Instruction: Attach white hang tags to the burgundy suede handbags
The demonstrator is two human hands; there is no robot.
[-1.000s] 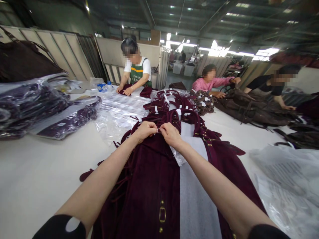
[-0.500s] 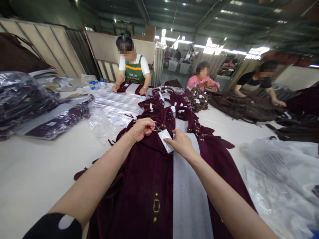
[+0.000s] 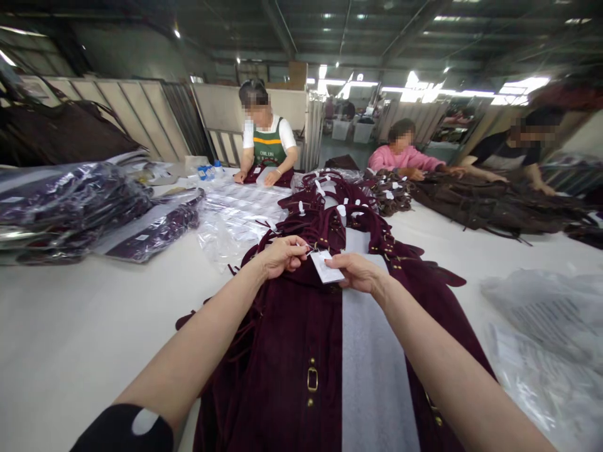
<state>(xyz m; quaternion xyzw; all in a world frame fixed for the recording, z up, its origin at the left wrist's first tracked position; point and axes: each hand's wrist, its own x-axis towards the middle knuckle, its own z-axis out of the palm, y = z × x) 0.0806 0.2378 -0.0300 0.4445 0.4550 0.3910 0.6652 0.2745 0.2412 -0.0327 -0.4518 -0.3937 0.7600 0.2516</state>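
Note:
A burgundy bag (image 3: 287, 351) with brass buckles lies in front of me, a grey paper strip (image 3: 372, 351) running down it. Near its handles, my right hand (image 3: 355, 271) pinches a white hang tag (image 3: 325, 267) between thumb and fingers. Just left of the tag, my left hand (image 3: 286, 256) has its fingers pressed together on the tag's thin string (image 3: 309, 250). More burgundy bags (image 3: 330, 188) with white-wrapped fittings are lined up beyond this one.
Plastic-wrapped bags (image 3: 70, 207) are piled at the left, and clear plastic sheets (image 3: 235, 207) lie behind my left hand. Plastic bags (image 3: 546, 320) rest at the right. Across the white table (image 3: 117, 314), co-workers handle burgundy and dark brown bags (image 3: 490, 201).
My right hand has closed on the hang tag, which now lies more level. My left hand stays near the string. The whole view has shifted, with things appearing further right and slightly lower.

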